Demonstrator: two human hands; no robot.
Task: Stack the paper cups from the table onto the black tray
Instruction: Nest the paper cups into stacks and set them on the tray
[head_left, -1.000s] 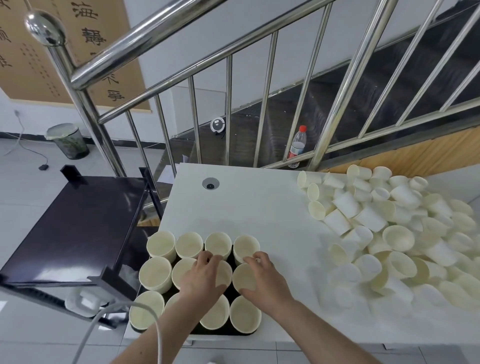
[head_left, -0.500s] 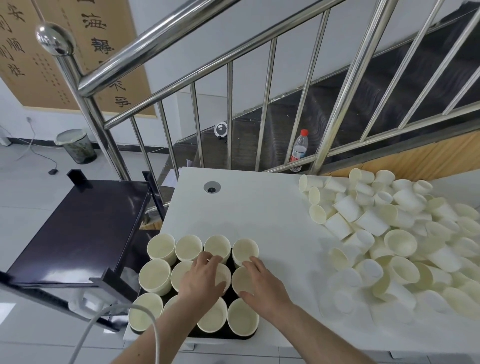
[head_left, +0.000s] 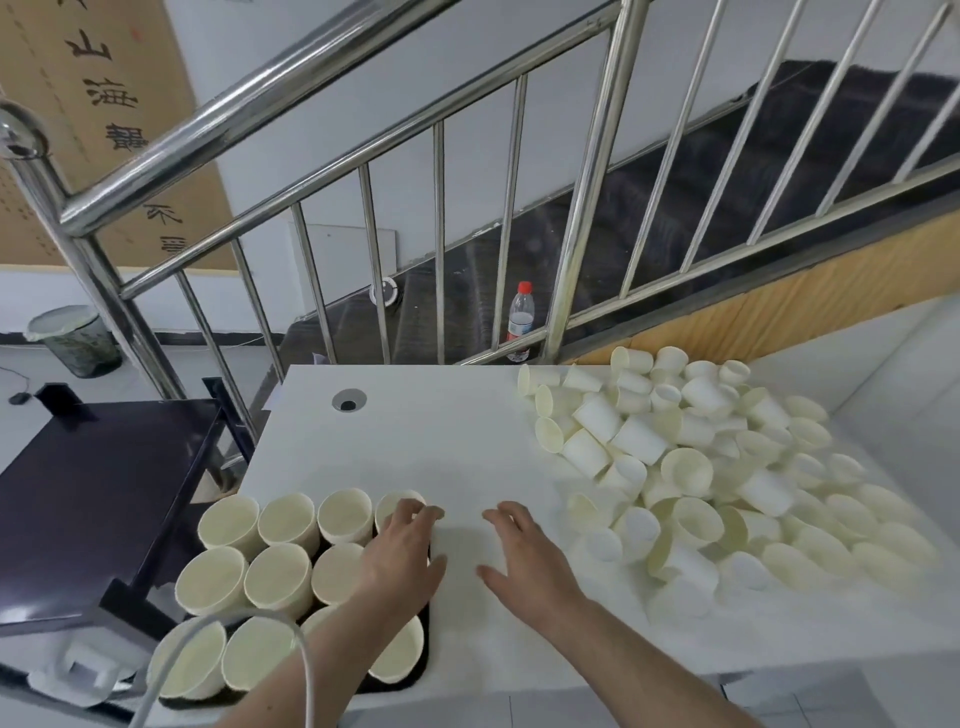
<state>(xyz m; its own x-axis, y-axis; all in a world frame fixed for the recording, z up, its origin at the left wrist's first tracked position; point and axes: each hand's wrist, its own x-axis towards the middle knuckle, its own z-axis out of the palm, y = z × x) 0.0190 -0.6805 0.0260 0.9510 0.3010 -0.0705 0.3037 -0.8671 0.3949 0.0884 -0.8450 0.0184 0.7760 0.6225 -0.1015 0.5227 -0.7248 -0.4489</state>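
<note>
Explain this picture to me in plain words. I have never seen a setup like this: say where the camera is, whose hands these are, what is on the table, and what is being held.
There is no machine here. The one picture comes from a wide-angle camera worn on a person's head, looking forward and down, so the two bare arms reaching in from the bottom are the wearer's own.

The left hand rests over upright paper cups standing in rows on a black tray at the near left corner of the white table. The right hand hovers open over bare table beside the tray, fingers spread. Neither hand appears to hold a cup.

On the right lies a loose pile of cups, many tipped on their sides. Behind the table is a steel stair railing, with a water bottle behind it.
</note>
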